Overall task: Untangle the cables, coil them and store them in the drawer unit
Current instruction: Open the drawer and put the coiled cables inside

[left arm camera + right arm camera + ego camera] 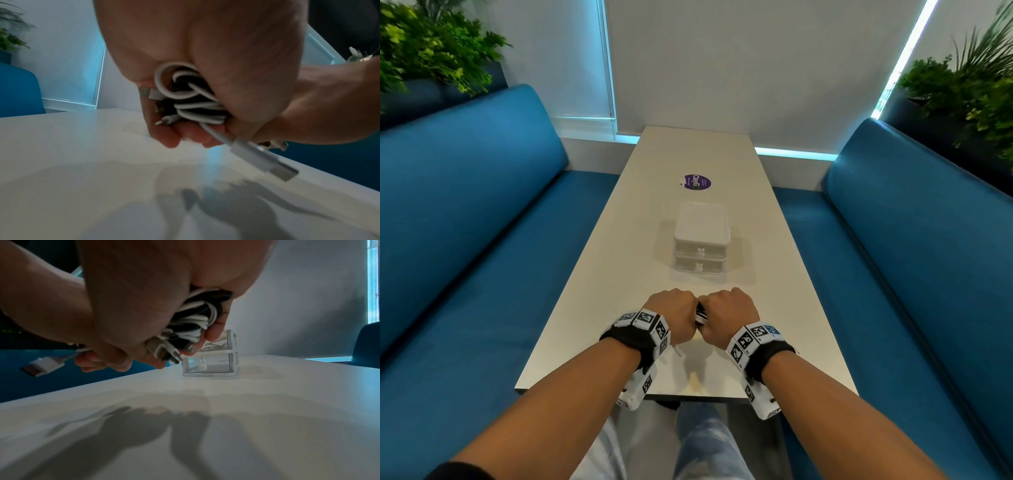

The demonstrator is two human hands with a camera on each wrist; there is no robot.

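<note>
Both fists are clamped on 1 wad: left hand [674, 317] and right hand [726, 315] grip the tangled cables [193, 100] above the tabletop's [592, 274] near edge. Light, floppy stuff, I'd pull from a plug [261, 160]. Drawer unit [702, 241] sits mid-table, both drawers closed.

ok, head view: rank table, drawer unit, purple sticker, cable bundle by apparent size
1. table
2. drawer unit
3. purple sticker
4. cable bundle, though mostly hidden between left hand and right hand, so its true extent is unsure.
</note>
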